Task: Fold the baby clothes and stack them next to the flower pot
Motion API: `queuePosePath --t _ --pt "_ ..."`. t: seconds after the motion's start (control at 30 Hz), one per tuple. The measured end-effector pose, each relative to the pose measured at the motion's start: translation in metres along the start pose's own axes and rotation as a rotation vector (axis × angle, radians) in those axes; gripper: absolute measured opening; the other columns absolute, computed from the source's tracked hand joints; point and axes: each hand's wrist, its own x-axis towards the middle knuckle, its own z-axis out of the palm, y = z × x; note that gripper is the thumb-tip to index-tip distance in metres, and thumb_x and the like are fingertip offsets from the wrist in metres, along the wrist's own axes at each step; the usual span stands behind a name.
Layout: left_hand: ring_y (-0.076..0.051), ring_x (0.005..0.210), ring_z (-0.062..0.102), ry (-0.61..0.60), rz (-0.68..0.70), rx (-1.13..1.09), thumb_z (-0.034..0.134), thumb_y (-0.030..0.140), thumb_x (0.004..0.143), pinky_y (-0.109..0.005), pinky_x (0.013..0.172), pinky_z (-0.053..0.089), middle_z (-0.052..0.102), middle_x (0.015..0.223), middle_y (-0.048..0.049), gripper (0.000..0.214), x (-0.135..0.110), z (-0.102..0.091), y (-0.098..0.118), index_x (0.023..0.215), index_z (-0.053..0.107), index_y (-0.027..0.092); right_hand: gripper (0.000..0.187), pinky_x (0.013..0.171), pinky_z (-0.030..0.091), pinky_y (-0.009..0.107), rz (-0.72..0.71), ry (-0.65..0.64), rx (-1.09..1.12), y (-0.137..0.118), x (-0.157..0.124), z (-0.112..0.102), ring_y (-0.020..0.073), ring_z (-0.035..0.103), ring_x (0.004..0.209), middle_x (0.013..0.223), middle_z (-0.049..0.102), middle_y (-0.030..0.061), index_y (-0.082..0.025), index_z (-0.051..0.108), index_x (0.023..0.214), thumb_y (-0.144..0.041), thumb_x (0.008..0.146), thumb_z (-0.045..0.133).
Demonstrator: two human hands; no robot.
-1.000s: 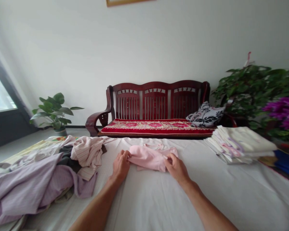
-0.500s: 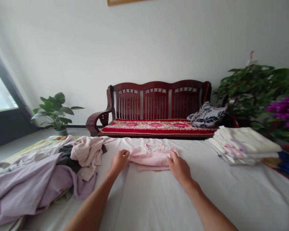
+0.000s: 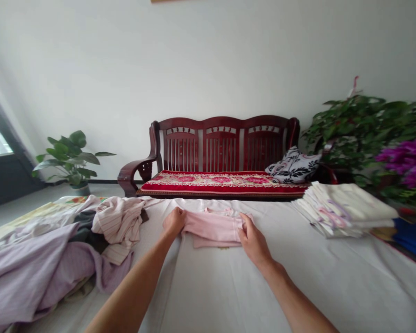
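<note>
L hand (image 3: 175,221) & R hand (image 3: 253,240) each pinch one end of pink garment (image 3: 213,227); recommend equal tension, edges aligned, fold kept flat on white sheet (image 3: 229,286).

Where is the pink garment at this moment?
In the head view, the pink garment lies mid-frame on the white sheet, held between the left hand and right hand, in front of the wooden bench.
</note>
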Motion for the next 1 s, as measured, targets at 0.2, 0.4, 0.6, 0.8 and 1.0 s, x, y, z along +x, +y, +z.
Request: queuePosePath --t 0.2,0.4,0.6,0.8,1.0 --pt "-0.028 0.100 0.064 0.069 -0.016 0.108 0.048 0.036 0.091 -0.037 0.082 0.044 0.068 0.108 -0.0118 0.026 -0.013 0.001 0.005 0.108 0.058 0.019 0.048 0.095 0.052 0.036 -0.001 -0.030 -0.026 0.002 0.002 0.004 0.0246 0.064 0.115 0.128 0.066 0.0126 -0.016 0.053 0.134 -0.022 0.088 0.043" --pt "-0.022 0.091 0.062 0.129 0.273 0.086 0.053 0.039 0.090 -0.033 0.079 0.046 0.064 0.098 -0.0066 0.021 -0.045 -0.009 -0.008 0.098 0.057 0.020 0.050 0.087 0.054 0.034 0.049 -0.080 -0.114 -0.007 -0.001 -0.001 0.0263 0.064 0.115 0.132 0.064 0.0122 -0.018 0.051 0.139 -0.022 0.090 0.047" --pt "-0.017 0.084 0.062 -0.051 0.388 0.052 0.055 0.021 0.084 -0.028 0.077 0.046 0.065 0.090 -0.0026 0.015 -0.066 -0.009 -0.023 0.097 0.062 0.020 0.047 0.087 0.053 0.034 0.063 -0.142 -0.163 -0.011 -0.001 -0.003 0.0268 0.065 0.113 0.133 0.064 0.0098 -0.020 0.055 0.136 -0.019 0.090 0.046" --pt "-0.022 0.093 0.065 -0.090 0.331 0.334 0.046 0.021 0.090 -0.031 0.081 0.046 0.068 0.099 -0.0070 0.032 -0.078 -0.013 -0.006 0.119 0.059 0.022 0.047 0.093 0.051 0.033 0.043 -0.108 -0.080 -0.007 0.001 -0.002 0.0247 0.065 0.113 0.129 0.067 0.0089 -0.020 0.058 0.133 -0.016 0.088 0.045" --pt "-0.028 0.097 0.067 -0.182 0.335 0.558 0.039 0.030 0.095 -0.039 0.085 0.048 0.068 0.105 -0.0097 0.041 -0.081 -0.020 -0.002 0.134 0.052 0.028 0.049 0.091 0.051 0.029 0.059 -0.086 -0.062 -0.008 0.002 -0.004 0.0222 0.067 0.110 0.125 0.069 0.0070 -0.023 0.061 0.131 -0.013 0.087 0.044"
